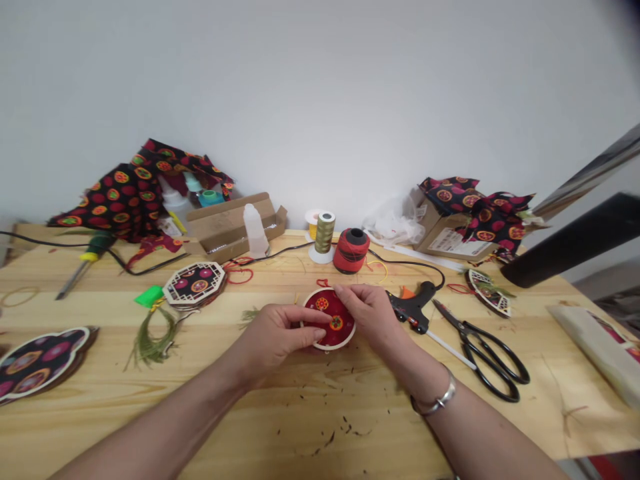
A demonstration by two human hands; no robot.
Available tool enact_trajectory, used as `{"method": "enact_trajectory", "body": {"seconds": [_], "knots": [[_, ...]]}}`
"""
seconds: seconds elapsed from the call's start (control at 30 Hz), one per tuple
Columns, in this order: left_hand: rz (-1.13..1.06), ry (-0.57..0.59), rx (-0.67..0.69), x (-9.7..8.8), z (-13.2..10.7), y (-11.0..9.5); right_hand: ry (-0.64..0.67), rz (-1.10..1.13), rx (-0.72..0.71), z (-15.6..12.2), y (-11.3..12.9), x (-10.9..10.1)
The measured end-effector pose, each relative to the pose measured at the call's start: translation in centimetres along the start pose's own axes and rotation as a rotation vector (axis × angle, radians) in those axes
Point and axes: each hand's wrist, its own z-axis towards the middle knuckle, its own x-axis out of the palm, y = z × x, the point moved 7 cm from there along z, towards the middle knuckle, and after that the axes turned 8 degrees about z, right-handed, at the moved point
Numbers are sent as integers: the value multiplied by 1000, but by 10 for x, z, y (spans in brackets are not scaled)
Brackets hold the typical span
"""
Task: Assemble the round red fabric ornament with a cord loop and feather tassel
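Observation:
In front of me is a small round ornament with a pale rim and dark red, flower-printed fabric on its face. My right hand grips its upper right edge, thumb on the front and the other fingers mostly hidden behind. At the left edge my left hand also holds it; thumb and forefinger reach over the fabric, nearly together. Whether something tiny sits between those fingertips I cannot make out. A red cord loop shows just above the rim.
Behind stand a green thread spool and a red thread cone. Right lie a glue gun and black-handled scissors. Left are an octagonal ornament, a green tassel and a screwdriver. Dark scraps dot the table.

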Motion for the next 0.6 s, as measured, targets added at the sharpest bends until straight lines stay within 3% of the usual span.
{"method": "enact_trajectory", "body": {"seconds": [0.27, 0.43, 0.6], "knots": [[-1, -39, -25, -1, -1, 0, -2, -36, -36, -1, 3, 0], [-84, -117, -6, -15, -3, -7, -29, -3, -104, -2, 10, -5], [-302, -265, 125, -41, -3, -24, -126, -347, -310, -4, 23, -10]]}}
